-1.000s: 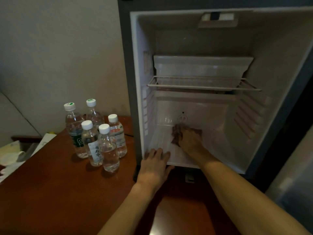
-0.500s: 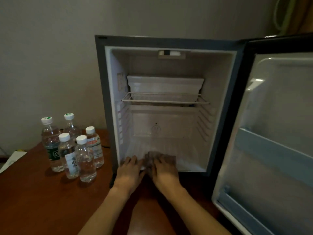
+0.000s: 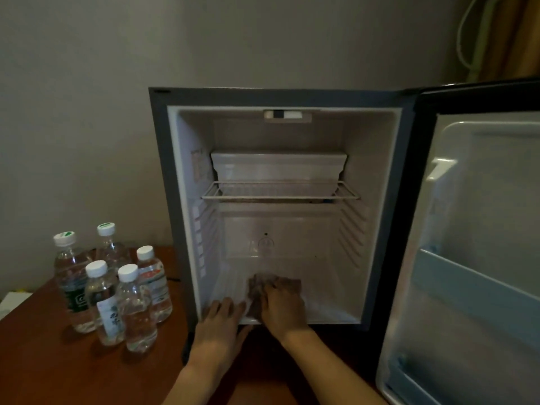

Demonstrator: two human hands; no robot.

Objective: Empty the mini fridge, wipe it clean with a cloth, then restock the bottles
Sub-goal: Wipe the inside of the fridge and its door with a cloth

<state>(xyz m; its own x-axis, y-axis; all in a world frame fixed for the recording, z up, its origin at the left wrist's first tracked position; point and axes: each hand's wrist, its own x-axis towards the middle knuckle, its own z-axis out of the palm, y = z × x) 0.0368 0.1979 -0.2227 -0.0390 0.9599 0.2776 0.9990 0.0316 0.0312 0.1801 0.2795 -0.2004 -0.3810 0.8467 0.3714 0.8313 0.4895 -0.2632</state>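
Surface: a reddish-brown wooden table (image 3: 58, 369) carries everything; its bare stretch runs along the near left edge.
Room: a plain grey wall (image 3: 87, 112) stands behind the table, with a tan curtain (image 3: 514, 33) and a pale cord in the far right corner.
Mini fridge (image 3: 159, 200): stands at the table's back edge with its door (image 3: 479, 258) swung wide to the right; the cavity holds no bottles.
Wire shelf (image 3: 280, 192): sits at mid height, with a white plastic tray (image 3: 277, 168) on it toward the back.
Bottles (image 3: 134, 314): five clear water bottles with white caps, upright in a tight cluster on the table just left of the fridge, near the back left edge.
Cloth (image 3: 257, 287): a dark, crumpled rag on the fridge floor, close to the front lip.
Right hand (image 3: 282, 308): palm down on the cloth, fingers spread and fairly straight, pressing it to the floor; forearm comes in from the lower right.
Left hand (image 3: 219, 325): flat and relaxed on the front lip of the fridge floor, just left of the cloth, holding nothing.
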